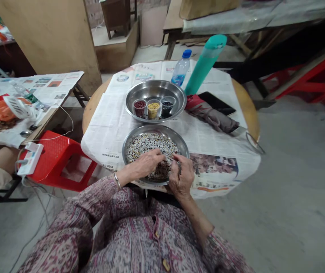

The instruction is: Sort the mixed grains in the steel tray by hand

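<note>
A shallow metal plate (185,146) lies near me on the round table, spread with mixed white grains (153,143) and scattered dark and yellow beans. Over its near left part, my left hand (145,163) is closed, fingertips together just above the grains. At the right rim my right hand (183,175) is also closed, thumb and forefinger pinched; whatever they hold is too small to tell. Behind the plate stands a metal basin (156,88) with three clear cups: one of dark red beans (140,108), one of yellow kernels (153,110), one of black beans (166,108).
Newspaper (102,132) covers the table. A water bottle (181,70), a green cylinder (205,64), a folded umbrella (213,115) and a dark flat object (218,103) stand or lie behind and right. At left are a red stool (56,159), a power strip (30,159) and another person's arm (1,165).
</note>
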### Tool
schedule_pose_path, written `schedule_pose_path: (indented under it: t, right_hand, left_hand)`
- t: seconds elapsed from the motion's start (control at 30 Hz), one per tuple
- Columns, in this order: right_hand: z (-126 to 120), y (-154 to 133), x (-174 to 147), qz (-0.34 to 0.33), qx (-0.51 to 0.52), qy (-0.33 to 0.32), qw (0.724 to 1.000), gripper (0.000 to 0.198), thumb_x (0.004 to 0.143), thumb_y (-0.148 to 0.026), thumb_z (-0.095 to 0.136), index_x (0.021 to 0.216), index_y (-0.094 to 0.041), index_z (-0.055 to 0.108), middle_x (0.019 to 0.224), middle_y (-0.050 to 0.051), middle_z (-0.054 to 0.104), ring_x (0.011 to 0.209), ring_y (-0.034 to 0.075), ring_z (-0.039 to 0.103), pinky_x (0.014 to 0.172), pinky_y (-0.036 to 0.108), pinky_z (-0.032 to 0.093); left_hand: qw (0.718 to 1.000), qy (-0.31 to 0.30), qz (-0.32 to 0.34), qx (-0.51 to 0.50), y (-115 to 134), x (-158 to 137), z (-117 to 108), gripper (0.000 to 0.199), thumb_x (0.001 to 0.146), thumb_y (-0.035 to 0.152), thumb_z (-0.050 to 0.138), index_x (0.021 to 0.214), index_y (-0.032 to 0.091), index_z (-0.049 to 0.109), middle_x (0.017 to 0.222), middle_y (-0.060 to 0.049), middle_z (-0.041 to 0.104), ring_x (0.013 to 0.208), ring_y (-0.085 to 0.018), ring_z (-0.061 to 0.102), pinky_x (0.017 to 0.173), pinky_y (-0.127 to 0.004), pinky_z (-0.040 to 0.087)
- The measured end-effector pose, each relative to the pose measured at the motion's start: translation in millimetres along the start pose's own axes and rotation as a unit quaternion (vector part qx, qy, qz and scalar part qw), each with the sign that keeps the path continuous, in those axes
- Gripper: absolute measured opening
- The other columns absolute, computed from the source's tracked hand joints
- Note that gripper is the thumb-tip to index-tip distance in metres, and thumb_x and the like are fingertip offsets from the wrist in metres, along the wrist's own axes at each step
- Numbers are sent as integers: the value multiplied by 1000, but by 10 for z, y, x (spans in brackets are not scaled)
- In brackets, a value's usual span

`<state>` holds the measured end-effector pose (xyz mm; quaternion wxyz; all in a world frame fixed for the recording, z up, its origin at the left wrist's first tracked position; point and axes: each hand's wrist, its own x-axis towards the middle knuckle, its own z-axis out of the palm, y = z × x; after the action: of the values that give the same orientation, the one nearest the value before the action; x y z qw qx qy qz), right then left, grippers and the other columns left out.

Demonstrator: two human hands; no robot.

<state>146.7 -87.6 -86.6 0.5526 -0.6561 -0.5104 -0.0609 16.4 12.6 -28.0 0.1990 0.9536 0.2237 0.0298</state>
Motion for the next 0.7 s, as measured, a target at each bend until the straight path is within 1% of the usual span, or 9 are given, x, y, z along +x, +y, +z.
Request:
schedule_pose_path:
  t: [0.07, 0.13, 0.17, 0.23, 0.3, 0.37, 0.47, 0.57, 0.7]
  right_hand:
    - [-4, 1, -1, 10, 11, 4, 1000, 28, 96, -26, 43, 115, -21, 64, 106, 10, 70, 100, 24, 65, 93, 45, 51]
    - [-8, 0, -1, 18, 24, 8, 1000, 30, 97, -26, 41, 117, -21, 63, 108, 11, 68, 101, 24, 64, 94, 46, 50]
    - [-10, -3, -1, 23, 31, 12, 999, 31, 98, -26, 40, 118, -21, 62, 108, 11, 67, 101, 24, 63, 93, 45, 50]
    - [-13, -14, -1, 33, 42, 18, 998, 32, 98, -28, 38, 120, -21, 61, 109, 11, 66, 101, 24, 62, 93, 45, 49]
    - [-15, -27, 0, 42, 43, 19, 998, 34, 99, -30, 37, 122, -20, 60, 111, 11, 65, 103, 24, 61, 93, 46, 49]
    - [-16, -34, 2, 42, 32, 18, 998, 35, 99, -31, 36, 123, -20, 59, 112, 12, 64, 104, 25, 60, 93, 47, 49]
    - [-14, -34, 7, 29, 17, 13, 999, 34, 98, -30, 36, 122, -20, 59, 112, 12, 64, 103, 25, 60, 95, 48, 48]
    - [-10, -29, 12, 17, 21, 12, 1000, 33, 98, -28, 37, 121, -20, 60, 111, 12, 64, 103, 25, 59, 96, 48, 47]
    - [-6, -18, 13, 11, 23, 10, 1000, 33, 98, -27, 38, 122, -20, 60, 112, 12, 65, 105, 25, 60, 95, 47, 48]
  left_hand:
    - [997, 45, -42, 38, -48, 120, -58, 29, 98, 9, 42, 115, 19, 63, 115, -8, 56, 106, -20, 57, 93, -35, 52]
    - [991, 88, -79, 67, -86, 193, -137, 26, 98, 20, 52, 123, 19, 61, 129, -11, 53, 119, -26, 52, 100, -41, 49]
    - [989, 96, -80, 75, -96, 215, -168, 35, 96, 29, 60, 129, 20, 58, 137, -12, 49, 126, -29, 47, 104, -45, 46]
    - [994, 69, -32, 79, -92, 239, -194, 61, 86, 43, 73, 139, 21, 50, 150, -14, 40, 137, -34, 37, 111, -52, 38]
    - [996, 15, 49, 76, -59, 256, -164, 70, 82, 49, 76, 142, 25, 48, 155, -11, 37, 143, -34, 31, 115, -55, 31]
    - [990, -24, 116, 71, -16, 275, -101, 58, 84, 46, 73, 135, 28, 54, 151, -7, 44, 142, -30, 34, 117, -53, 27]
    - [984, -41, 159, 76, 4, 288, -37, 29, 86, 31, 68, 115, 26, 67, 131, -5, 61, 126, -26, 49, 114, -47, 31]
    - [987, -35, 126, 98, -73, 215, -78, 19, 88, 17, 59, 103, 22, 70, 110, -6, 66, 113, -24, 54, 106, -41, 38]
    - [993, 34, -15, 109, -225, -64, -214, 20, 94, 14, 51, 103, 20, 67, 114, -6, 62, 112, -23, 53, 100, -39, 43]
